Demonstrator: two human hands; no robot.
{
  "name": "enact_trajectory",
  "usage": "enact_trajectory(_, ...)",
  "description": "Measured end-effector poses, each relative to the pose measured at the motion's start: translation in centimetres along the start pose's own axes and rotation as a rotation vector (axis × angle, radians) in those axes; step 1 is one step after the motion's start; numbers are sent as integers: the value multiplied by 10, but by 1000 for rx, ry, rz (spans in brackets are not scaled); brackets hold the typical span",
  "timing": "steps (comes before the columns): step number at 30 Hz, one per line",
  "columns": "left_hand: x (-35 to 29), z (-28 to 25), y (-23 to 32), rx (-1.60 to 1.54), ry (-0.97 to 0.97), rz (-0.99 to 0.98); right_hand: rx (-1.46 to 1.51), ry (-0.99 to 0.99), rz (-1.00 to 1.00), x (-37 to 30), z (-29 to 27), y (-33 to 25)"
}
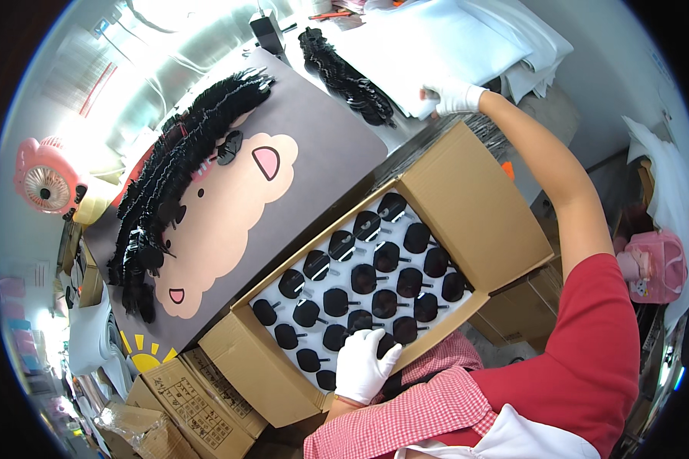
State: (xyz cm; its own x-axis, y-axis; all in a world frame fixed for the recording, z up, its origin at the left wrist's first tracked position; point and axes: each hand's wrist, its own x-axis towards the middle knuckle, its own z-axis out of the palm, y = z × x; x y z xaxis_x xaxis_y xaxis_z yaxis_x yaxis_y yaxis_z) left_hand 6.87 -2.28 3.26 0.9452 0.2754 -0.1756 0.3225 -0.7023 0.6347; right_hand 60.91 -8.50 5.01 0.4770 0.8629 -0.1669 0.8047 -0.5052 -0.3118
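My left hand [360,367], in a white glove, rests at the near side of an opened cardboard box [227,342], thumb and fingers apart around a black rounded piece [386,346]. Rows of similar flat black pieces [336,301] with short handles lie in the box on a white sheet [279,299]; their exact kind I cannot tell. Stretched out beyond the box's right flap, my right hand [458,97] wears a white glove with bare fingertips. Its slightly blurred fingers are apart beside a stack of thin white sheets [444,46]. Whether they touch the stack is unclear.
A grey mat with a cartoon picture [314,145] covers the table left of the box. Long bundles of black pieces [161,176] lie on it, another bundle [344,76] behind. A pink fan [50,176] stands far left; closed cartons [199,405] sit lower left, a pink bag [654,268] right.
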Motion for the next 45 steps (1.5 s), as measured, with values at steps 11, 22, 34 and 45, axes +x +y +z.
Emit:
enact_trajectory(11, 35, 1, 8, -248, 199, 46, 725, -295, -45, -40, -82, -71)
enact_trajectory(22, 22, -16, -16, -1622, 124, -404, 341, -458, -1096, -175, 97, -272)
enact_trajectory(34, -40, -28, -77, -200, 281, -659, -270, -95, -337, -181, 167, -239)
enact_trajectory(45, -48, -121, -127, -154, 755, -229, -274, -142, -250, -180, 184, -254)
